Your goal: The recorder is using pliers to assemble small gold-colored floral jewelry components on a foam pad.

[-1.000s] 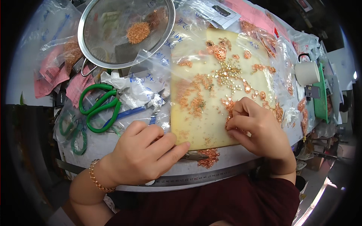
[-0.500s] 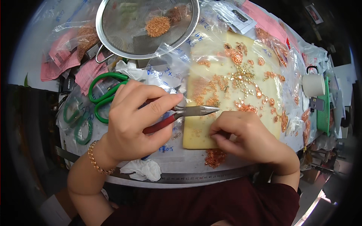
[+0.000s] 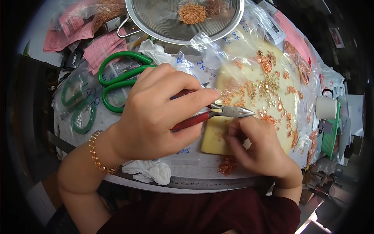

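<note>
My left hand (image 3: pixel 163 105) is wrapped round the red handles of a pair of pliers (image 3: pixel 233 112). The pliers' slim metal jaws point right, over the thumb and forefinger of my other hand. That one, my right hand (image 3: pixel 261 146), is curled with thumb and fingertips close together, low over the near part of a pale yellow pad (image 3: pixel 213 145). Whatever is between those fingertips is too small or hidden to make out. Spread on the pad are copper-coloured filigree pieces (image 3: pixel 267 66), tiny rings and gold-toned bits (image 3: pixel 269 85). A small copper heap (image 3: pixel 227 165) lies at the pad's near edge.
Green-handled scissors (image 3: pixel 117 82) lie left of my left hand. A metal sieve (image 3: pixel 163 35) holding copper bits stands at the back. Crumpled tissue (image 3: pixel 150 171) and a ruler (image 3: pixel 206 184) lie along the near edge. A white mug (image 3: pixel 326 107) and green basket (image 3: pixel 331 132) are far right.
The whole view has shifted, with things on the table appearing farther right. My left hand has brought the pliers rightward over the pad, above my right fingertips. My right hand stays low over the pad.
</note>
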